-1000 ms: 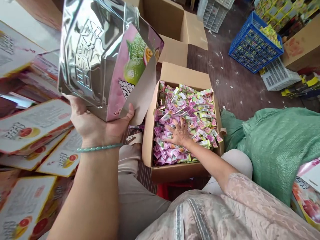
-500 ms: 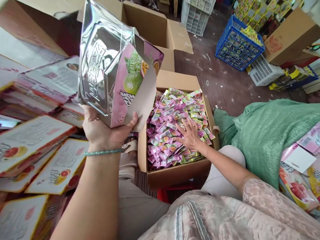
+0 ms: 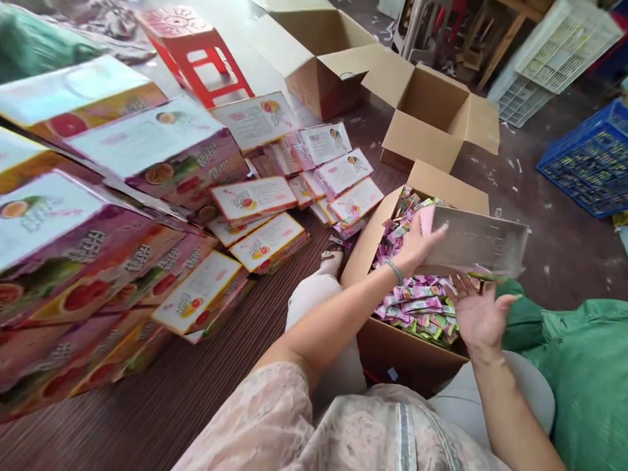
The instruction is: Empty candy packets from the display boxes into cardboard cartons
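My left hand, with a bracelet at the wrist, grips the left end of a small cardboard display box. The box is tilted on its side over the carton, its bare grey inside towards me. Palm up, my right hand is open beneath the box's lower edge, its fingertips at or near that edge. Whether they touch it I cannot tell. Below both hands, a brown carton between my knees is filled with pink and green sachets. The box partly hides them.
Stacks of printed boxes cover the floor on the left. Behind stand a red stool and two open cartons. White crates and a blue crate are at the far right. Green sacking lies by my right knee.
The view has swung left. My left hand has lowered the box from upright on the left to tilted over the carton. My right hand has lifted off the sachets and turned palm up.
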Demonstrator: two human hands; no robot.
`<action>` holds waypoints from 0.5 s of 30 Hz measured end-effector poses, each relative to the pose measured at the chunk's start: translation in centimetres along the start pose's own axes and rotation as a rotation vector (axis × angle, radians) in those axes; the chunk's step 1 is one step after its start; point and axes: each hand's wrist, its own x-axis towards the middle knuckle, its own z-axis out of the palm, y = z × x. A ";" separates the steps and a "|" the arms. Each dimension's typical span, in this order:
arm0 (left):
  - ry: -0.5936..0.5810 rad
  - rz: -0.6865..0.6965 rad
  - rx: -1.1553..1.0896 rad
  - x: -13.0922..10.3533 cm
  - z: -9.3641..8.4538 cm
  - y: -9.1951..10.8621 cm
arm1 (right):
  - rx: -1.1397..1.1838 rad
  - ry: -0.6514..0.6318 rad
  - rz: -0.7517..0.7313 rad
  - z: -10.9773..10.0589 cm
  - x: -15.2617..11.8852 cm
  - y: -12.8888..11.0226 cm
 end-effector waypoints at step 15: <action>0.338 -0.211 0.873 1.8 -18.3 2.9 | 0.011 0.428 0.029 -7.0 -2.6 -6.2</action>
